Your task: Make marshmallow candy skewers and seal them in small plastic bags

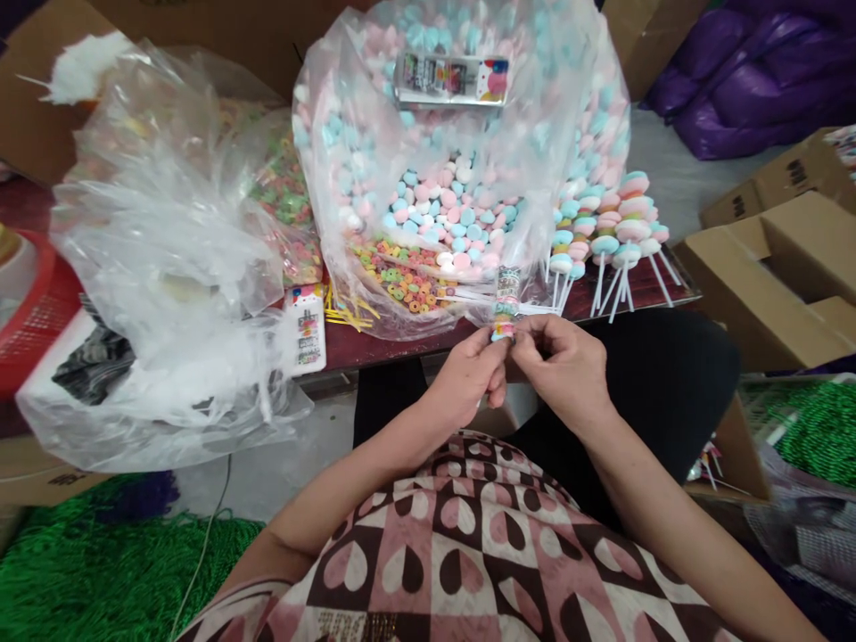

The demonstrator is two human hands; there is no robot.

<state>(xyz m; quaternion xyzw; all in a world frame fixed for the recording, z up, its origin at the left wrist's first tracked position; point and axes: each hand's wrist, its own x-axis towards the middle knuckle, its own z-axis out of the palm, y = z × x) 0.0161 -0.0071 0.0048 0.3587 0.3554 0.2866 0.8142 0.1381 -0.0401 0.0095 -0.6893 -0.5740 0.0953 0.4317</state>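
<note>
A candy stick in a printed clear wrapper (pixel 506 290) stands nearly upright between my hands at the table's front edge. My left hand (pixel 468 379) is closed round its lower end. The fingers of my right hand (pixel 562 361) pinch the wrapper's bottom from the other side; the exact grip is hidden. Just beyond them lies a large plastic bag of pink, blue and white candies (pixel 461 209), with ring-shaped candies (pixel 401 276) at its near side. White sticks (pixel 472 294) lie behind the wrapped one. Finished-looking candy skewers (pixel 629 218) lie piled to the right.
A crumpled clear bag (pixel 180 214) covers the left of the table, near a red basket (pixel 40 308). Printed wrapper stacks (pixel 308 330) (pixel 451 78) and yellow ties (pixel 351 312) lie about. An open carton (pixel 782 276) stands right; green stringy material (pixel 100 562) covers the floor left.
</note>
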